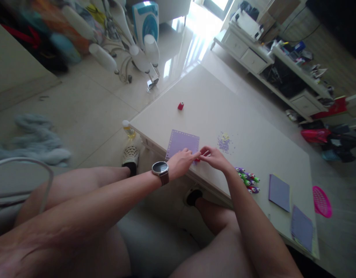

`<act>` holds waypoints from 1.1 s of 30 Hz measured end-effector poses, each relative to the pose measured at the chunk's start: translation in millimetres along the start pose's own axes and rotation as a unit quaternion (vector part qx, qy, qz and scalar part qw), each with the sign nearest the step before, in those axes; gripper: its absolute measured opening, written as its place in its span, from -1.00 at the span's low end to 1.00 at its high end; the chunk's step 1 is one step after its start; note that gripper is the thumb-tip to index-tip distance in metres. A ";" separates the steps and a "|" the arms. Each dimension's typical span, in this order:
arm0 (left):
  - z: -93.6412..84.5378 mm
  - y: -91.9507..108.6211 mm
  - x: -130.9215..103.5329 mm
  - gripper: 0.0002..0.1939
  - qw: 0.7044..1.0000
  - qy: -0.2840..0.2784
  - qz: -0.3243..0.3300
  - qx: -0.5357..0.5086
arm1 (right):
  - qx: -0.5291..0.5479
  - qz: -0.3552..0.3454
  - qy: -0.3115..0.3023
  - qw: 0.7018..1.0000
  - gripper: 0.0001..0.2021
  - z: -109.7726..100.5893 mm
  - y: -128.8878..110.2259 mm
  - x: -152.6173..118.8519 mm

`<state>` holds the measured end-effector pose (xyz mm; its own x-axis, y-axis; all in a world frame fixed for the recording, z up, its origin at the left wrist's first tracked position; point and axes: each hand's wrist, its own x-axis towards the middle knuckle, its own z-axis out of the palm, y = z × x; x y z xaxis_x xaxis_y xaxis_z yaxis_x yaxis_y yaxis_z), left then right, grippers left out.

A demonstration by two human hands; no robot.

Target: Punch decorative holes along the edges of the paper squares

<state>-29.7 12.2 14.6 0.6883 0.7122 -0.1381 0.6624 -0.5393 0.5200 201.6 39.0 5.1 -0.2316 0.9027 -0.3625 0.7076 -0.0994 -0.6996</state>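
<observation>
A purple paper sheet (182,142) with rows of small cut-outs along its edges lies at the near edge of the white table (207,100). My left hand (182,159), below a wristwatch, holds the sheet by its near side, its index finger reaching toward my other hand. My right hand (212,156) is closed with fingers bent around a small red craft punch (197,159) at the sheet's near right corner. Most of that punch is hidden by my fingers. Another red craft punch (180,106) stands alone farther back.
Purple and yellow paper bits (224,143) lie right of the sheet. Several coloured craft punches (248,180) cluster beyond my right forearm. Two purple paper stacks, one nearer (302,227) and one farther (279,192), lie at the right. A pink basket (322,201) is beside the table.
</observation>
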 end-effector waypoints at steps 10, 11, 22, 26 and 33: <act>4.6 -8.6 1.0 -0.35 1.000 -0.005 0.027 0.001 | -0.088 0.055 0.039 0.994 -0.82 6.8 -1.6 11.9; 5.3 -9.3 1.4 -0.35 1.000 -0.005 0.028 -0.004 | -0.098 0.054 0.045 0.993 -0.80 7.4 -4.9 11.7; 9.3 -8.8 1.8 -0.37 0.999 0.008 0.035 0.007 | -0.208 0.168 0.028 0.963 -0.85 13.6 -39.8 5.3; 9.2 -13.9 5.4 -0.41 1.000 0.004 0.030 0.007 | -0.210 0.155 0.020 0.965 -0.87 13.2 -45.0 3.6; 1.9 -17.2 6.1 -0.49 1.000 -0.003 0.023 -0.005 | -0.197 0.164 0.021 0.966 -0.80 -16.5 -28.0 -13.8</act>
<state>-36.3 25.0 3.2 0.7195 0.6843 -0.1180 0.6270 -0.5671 0.5341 196.0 36.2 39.8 0.0694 0.8670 -0.4934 0.9396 -0.2229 -0.2596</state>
